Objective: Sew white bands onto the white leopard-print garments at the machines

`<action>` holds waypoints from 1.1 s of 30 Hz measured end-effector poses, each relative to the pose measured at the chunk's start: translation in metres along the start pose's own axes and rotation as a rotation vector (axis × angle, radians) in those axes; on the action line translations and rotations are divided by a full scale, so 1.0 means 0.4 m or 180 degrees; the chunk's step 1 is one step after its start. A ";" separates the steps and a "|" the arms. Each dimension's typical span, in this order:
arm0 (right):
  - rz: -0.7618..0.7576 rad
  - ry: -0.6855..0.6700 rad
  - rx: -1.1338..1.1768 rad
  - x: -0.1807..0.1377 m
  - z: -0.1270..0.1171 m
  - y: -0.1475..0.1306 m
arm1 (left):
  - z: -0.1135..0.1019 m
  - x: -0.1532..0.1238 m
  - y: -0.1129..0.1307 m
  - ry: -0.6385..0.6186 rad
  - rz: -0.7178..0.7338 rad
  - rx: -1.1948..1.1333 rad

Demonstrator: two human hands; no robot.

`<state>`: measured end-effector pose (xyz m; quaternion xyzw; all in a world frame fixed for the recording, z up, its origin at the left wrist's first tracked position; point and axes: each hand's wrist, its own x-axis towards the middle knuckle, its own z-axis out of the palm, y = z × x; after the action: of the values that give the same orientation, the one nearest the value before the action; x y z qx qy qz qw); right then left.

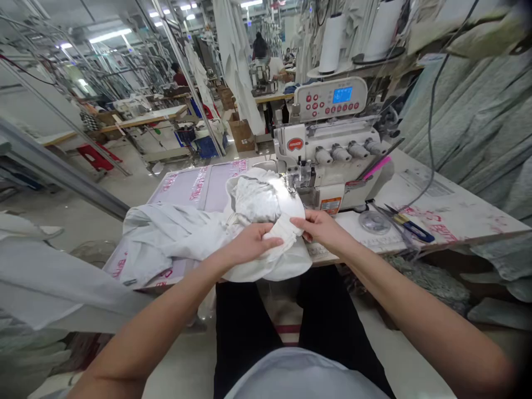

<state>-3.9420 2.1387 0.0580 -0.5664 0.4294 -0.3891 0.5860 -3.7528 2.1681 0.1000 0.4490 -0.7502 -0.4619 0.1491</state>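
A bunched white garment (pixel 183 230) lies on the table in front of the overlock sewing machine (pixel 332 149), part of it under the lit needle area. My left hand (pixel 253 242) pinches a gathered band of the garment between thumb and fingers. On the right end of that same band, close to the machine's front edge, my right hand (pixel 318 227) is closed with thumb and forefinger on the cloth. Folds hide some of the fingertips. The cloth's lower edge hangs slightly over the table's front edge.
Right of the machine lie thread snips (pixel 415 228) and a clear round dish (pixel 374 223). White thread cones (pixel 332 44) stand behind it. Pale cloth (pixel 482 122) hangs at the right, and more white fabric (pixel 54 277) is at the left. A metal pole (pixel 66 172) slants nearby.
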 end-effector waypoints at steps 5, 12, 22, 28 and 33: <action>0.0559 -0.0421 0.0452 -0.184 0.102 0.044 | 0.138 -0.206 0.040 -0.1138 0.0148 0.0100; 0.0248 -0.0464 -0.0475 -0.380 0.179 0.081 | 0.237 -0.287 0.028 -0.0951 -0.0306 -0.0088; 0.0181 -0.0509 0.0609 -0.338 0.162 0.121 | 0.245 -0.250 -0.024 -0.0062 -0.0790 -0.1965; 0.0559 -0.0916 0.0486 -0.348 0.175 0.114 | 0.238 -0.290 -0.006 -0.0742 -0.0824 -0.0971; 0.0357 -0.0981 0.0551 -0.354 0.170 0.080 | 0.173 -0.174 -0.028 -0.0687 -0.0889 -0.1638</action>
<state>-3.9254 2.2963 0.0341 -0.5420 0.3304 -0.3000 0.7121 -3.7525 2.2612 0.0673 0.4436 -0.5511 -0.6977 0.1125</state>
